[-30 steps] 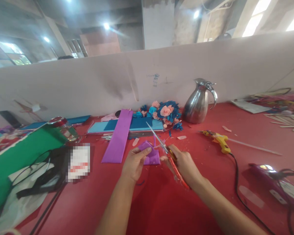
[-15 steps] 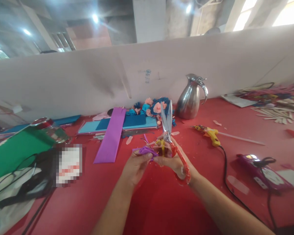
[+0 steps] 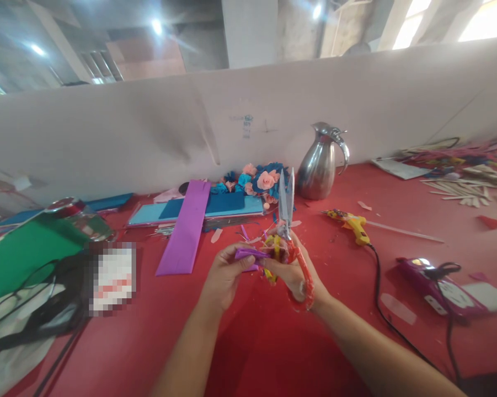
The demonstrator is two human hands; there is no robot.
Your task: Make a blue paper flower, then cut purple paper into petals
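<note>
Front-left of the jug (image 3: 318, 171), left hand (image 3: 222, 278) pinching a purple piece (image 3: 246, 253);
right hand (image 3: 290, 272) gripping scissors (image 3: 287, 205); best line edges evenly, tips pointing away.

1. Centre: the left hand (image 3: 225, 275) covers part of the folded purple paper (image 3: 248, 253), so its full outline cannot be told.
2. Just right of centre: fingers of the right hand (image 3: 298, 275) are partly hidden behind the handles of the scissors (image 3: 287, 207).
3. Bottom edge: both forearms (image 3: 190, 342) are cut off.
4. Left: a white item (image 3: 113, 278) is pixelated, its print unreadable.
5. Far left: a green sheet (image 3: 45, 259) runs out of frame.
6. Upper middle: blue writing (image 3: 247, 127) on the wall (image 3: 149, 127) is too small and blurred to read.
7. Right edge: pale sticks (image 3: 459, 190) are partly cut off.
</note>
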